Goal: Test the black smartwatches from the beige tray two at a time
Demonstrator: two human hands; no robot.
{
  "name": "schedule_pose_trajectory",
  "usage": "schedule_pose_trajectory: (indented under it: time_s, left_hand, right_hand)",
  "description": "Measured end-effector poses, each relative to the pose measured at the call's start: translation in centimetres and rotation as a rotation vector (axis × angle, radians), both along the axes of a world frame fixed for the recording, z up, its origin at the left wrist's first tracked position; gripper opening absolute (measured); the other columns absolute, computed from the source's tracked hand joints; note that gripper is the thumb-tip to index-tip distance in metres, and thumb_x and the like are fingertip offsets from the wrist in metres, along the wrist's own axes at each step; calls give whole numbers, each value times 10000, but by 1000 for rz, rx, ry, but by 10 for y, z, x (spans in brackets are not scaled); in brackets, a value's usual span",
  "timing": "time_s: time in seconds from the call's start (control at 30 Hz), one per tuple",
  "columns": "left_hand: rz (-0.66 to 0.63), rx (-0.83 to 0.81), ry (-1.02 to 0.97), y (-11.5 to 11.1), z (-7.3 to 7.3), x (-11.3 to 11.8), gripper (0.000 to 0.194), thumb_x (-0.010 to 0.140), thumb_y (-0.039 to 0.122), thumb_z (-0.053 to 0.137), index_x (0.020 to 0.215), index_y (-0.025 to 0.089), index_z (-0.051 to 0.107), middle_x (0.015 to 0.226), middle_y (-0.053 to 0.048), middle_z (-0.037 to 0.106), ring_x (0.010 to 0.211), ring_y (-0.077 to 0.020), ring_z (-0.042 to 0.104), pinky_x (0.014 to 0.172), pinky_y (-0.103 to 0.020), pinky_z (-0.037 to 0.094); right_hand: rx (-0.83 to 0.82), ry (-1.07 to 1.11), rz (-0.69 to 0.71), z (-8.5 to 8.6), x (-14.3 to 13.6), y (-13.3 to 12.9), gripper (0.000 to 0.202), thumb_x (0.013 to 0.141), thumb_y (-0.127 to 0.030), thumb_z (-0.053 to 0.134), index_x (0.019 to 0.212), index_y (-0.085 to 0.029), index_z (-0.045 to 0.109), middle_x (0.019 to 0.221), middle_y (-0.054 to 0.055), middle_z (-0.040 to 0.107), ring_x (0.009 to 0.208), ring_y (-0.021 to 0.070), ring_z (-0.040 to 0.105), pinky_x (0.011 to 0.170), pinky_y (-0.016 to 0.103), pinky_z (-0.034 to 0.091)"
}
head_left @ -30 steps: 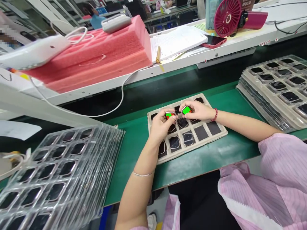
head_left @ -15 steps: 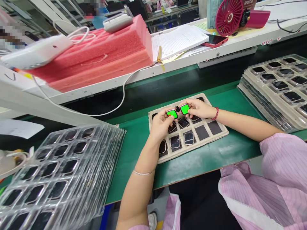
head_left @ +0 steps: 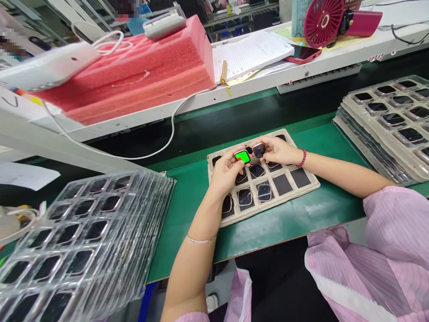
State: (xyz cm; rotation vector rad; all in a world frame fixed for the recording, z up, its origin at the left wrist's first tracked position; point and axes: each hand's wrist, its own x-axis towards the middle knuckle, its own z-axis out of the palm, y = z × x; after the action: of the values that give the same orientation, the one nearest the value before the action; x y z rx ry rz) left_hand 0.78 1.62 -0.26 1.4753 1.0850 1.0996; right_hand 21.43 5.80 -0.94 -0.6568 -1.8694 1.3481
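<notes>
Between the thumb and fingers of my left hand (head_left: 227, 171) is a square watch with a lit green screen (head_left: 241, 156), a small red patch at its lower left. My right hand (head_left: 276, 151) pinches a second watch, its screen dark (head_left: 259, 150). Both are held side by side above the far part of a beige compartment tray (head_left: 313, 183). Several dark-screened watches lie in the tray, among them one in the near row (head_left: 264, 192). Two compartments at the right, one of them here (head_left: 282, 184), show only their dark bottoms.
Stacked clear trays of watches (head_left: 110, 228) stand at the left, another tray stack (head_left: 378, 120) at the right. Beyond the green table (head_left: 284, 223), a white shelf bears red foam (head_left: 140, 76), papers (head_left: 248, 51), a phone (head_left: 304, 53) and a pink fan (head_left: 323, 22). A white cable hangs below it.
The screen of the watch in my right hand has gone from green to dark. The left watch still shows green. Both hands are in nearly the same place.
</notes>
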Motion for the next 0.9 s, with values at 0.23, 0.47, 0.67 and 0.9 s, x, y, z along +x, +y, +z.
schedule_pose_trajectory:
  time_s: [0.23, 0.47, 0.67, 0.9]
  left_hand:
    - [2, -28, -16, -2, 2, 2, 503, 685, 191, 658, 1182, 179, 586, 1005, -80, 685, 753, -163, 656, 512, -201, 468]
    - [17, -14, -2, 0, 1, 1, 377, 696, 262, 693, 1053, 166, 621, 900, -72, 700, 671, -158, 649, 482, -209, 438]
    - [30, 10, -6, -1, 2, 2, 397, 653, 182, 679, 1042, 181, 595, 992, -67, 692, 845, -185, 657, 628, -245, 509]
    - [52, 28, 13, -1, 4, 2, 266, 691, 231, 679, 942, 171, 615, 858, -39, 682, 690, -147, 628, 650, -270, 510]
  right_hand:
    - [15, 0, 10, 2, 0, -1, 432, 652, -4, 457, 1052, -146, 540, 812, 8, 588, 665, 119, 601, 504, 169, 490]
    - [-16, 16, 32, 0, 1, 1, 411, 687, -17, 452, 1071, -141, 530, 894, 36, 629, 698, 123, 629, 524, 173, 520]
    - [-15, 14, 40, -2, 1, 2, 411, 691, -3, 446, 1072, -130, 534, 915, 48, 632, 733, 129, 653, 539, 167, 527]
    - [20, 31, 60, -1, 0, 1, 418, 670, 11, 438, 1053, -125, 536, 973, 60, 636, 744, 125, 642, 569, 184, 529]
